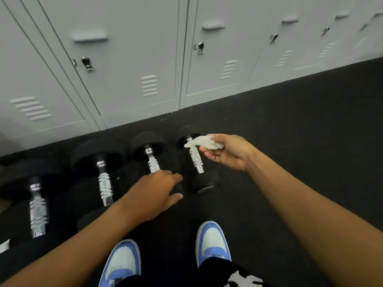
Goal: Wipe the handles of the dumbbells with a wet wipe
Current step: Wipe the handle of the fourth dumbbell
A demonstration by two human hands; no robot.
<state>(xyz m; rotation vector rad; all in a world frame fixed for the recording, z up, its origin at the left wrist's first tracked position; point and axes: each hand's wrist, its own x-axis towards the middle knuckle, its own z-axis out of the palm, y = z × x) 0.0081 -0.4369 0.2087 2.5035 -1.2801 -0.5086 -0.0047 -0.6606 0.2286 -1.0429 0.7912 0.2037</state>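
Overhead, a bank of pale grey metal lockers (132, 59) fills the upper half of the frame, meeting a black rubber floor (300, 125) that runs across the lower half. Four black-ended dumbbells lie side by side on that floor, from the left edge toward the centre: the leftmost dumbbell (37, 208), blurred; the second dumbbell (103, 181); the third dumbbell (152, 162); and the fourth dumbbell (195, 160) just right of centre. Each has a chrome ribbed handle pointing toward the lockers.

The left hand (153, 193) sits palm down on the near black end of the third dumbbell, fingers curved over it, its knuckles hiding the lower end of that handle. The right hand (228, 152), right of centre, pinches a crumpled white wet wipe (204, 142) between thumb and fingers, the wipe's loose end over the upper part of the fourth dumbbell's handle; whether it touches the metal cannot be told.

At the bottom centre are two blue-and-white sneakers (211, 241).
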